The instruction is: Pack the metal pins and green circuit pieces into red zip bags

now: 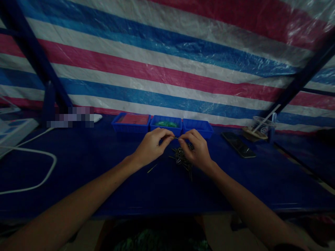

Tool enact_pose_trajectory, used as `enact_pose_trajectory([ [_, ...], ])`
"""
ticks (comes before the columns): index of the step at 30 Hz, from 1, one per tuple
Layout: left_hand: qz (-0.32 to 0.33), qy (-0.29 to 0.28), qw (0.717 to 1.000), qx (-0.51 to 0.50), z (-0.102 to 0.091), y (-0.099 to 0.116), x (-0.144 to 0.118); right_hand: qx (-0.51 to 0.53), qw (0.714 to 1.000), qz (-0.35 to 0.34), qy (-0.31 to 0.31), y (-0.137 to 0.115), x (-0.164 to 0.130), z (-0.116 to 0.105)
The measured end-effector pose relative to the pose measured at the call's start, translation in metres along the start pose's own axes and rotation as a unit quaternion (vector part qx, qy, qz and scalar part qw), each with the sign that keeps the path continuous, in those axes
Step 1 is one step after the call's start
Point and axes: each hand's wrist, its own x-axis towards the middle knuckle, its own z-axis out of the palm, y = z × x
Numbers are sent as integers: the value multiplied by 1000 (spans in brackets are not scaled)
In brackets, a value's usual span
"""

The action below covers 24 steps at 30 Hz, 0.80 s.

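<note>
A small, thin metal pin (176, 137) spans the gap between my two hands. Its left end is pinched by the thumb and forefinger of my left hand (153, 146), and the right end sits in the pinch of my right hand (197, 150). The exact shape of its ends is hidden by the fingertips. Below and partly behind my right hand lies a loose pile of small metal pins (181, 158) on the blue table (125, 195). One thin, pale sliver-like piece (151, 168) lies apart, below my left hand.
Behind my hands stand three blue bins: one with a reddish flat packet (133, 119), one with green material (166, 124), and a right one (197, 126). A phone (238, 144) and a clear cup (263, 124) are right; a white cable (53, 162) loops left.
</note>
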Motion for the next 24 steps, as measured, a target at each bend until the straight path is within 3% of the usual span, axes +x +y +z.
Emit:
enact_pose_trajectory([
  [5, -18, -35, 999, 24, -1, -2, 1, -2, 1000, -17, -23, -4, 0, -1],
  [9, -35, -147, 988, 28, 0, -7, -1, -40, 998, -43, 12, 9, 6, -8],
  [12, -20, -255, 963, 80, 5, -15, -6, -132, 987, 30, 87, 44, 10, -17],
  [14, -7, -293, 947, 128, 9, -20, -10, -174, 975, 93, 102, 70, 10, -23],
  [18, 0, -315, 935, 165, 12, -24, -12, -169, 972, 131, 99, 91, 7, -26],
  [24, -11, -254, 952, 171, -1, -29, -3, -92, 995, 24, 6, 42, 5, -3],
])
